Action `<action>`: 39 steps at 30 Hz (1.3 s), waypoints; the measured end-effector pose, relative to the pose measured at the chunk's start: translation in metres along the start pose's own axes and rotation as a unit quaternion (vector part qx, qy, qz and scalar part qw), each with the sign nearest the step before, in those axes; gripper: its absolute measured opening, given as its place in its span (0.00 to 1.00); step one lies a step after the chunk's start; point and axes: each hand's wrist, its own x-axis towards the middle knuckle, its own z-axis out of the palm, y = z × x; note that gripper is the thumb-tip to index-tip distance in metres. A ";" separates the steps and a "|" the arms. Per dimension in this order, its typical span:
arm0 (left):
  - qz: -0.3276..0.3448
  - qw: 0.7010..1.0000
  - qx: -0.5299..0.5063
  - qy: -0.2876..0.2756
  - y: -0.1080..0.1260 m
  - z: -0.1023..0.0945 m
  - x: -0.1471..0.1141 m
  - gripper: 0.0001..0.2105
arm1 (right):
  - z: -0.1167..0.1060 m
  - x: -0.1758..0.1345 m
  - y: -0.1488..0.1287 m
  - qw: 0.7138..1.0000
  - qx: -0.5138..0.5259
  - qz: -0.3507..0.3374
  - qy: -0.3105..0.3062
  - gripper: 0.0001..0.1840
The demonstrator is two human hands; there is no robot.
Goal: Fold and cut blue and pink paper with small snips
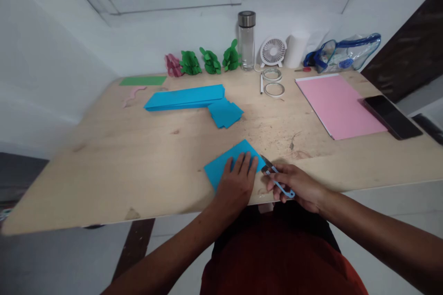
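Observation:
A blue sheet of paper (218, 168) lies at an angle near the table's front edge. My left hand (238, 183) rests flat on it, fingers stretched out, covering its lower right part. At the paper's right corner, my right hand (298, 183) is closed around light blue thread snips (285, 191). Their dark blades point up and left and lie beside that corner; whether they touch the paper I cannot tell. Farther back are a stack of small blue paper pieces (225, 114) and long folded blue strips (185, 97).
Pink paper (341, 108) and a phone (392, 116) lie on the right. Along the wall stand green paper shapes (212, 61), a bottle (247, 44), a fan (273, 51) and a clear pouch (349, 54). Tape rolls (274, 96) and a green sheet (142, 81) lie on the wooden table (138, 161).

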 end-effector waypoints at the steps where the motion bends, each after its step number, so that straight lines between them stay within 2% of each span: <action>1: 0.002 1.000 -0.001 0.005 -0.001 0.001 -0.001 0.22 | 0.000 0.001 -0.001 1.000 -0.004 0.000 0.003 0.05; 6: 0.007 0.999 -0.015 0.038 -0.004 0.006 -0.005 0.23 | 0.000 0.000 0.002 0.999 -0.008 -0.025 0.028 0.05; 10: 0.000 0.999 -0.029 0.029 -0.005 0.009 -0.006 0.23 | 0.002 -0.002 0.005 0.998 -0.013 -0.044 0.031 0.07; 18: -0.033 0.992 -0.124 0.018 -0.015 -0.008 0.001 0.23 | 0.005 0.001 0.007 0.997 -0.032 -0.054 0.043 0.10; 23: -0.067 0.995 -0.075 0.020 -0.020 0.001 0.009 0.25 | 0.006 0.002 0.007 0.997 -0.030 -0.056 0.048 0.09; 28: -0.041 0.998 -0.048 0.013 -0.021 0.015 0.007 0.28 | 0.009 0.005 0.006 0.996 -0.043 -0.056 0.055 0.10; 39: -0.038 0.997 -0.064 0.007 -0.022 0.012 0.006 0.28 | 0.007 0.008 0.010 0.990 -0.093 -0.076 0.079 0.12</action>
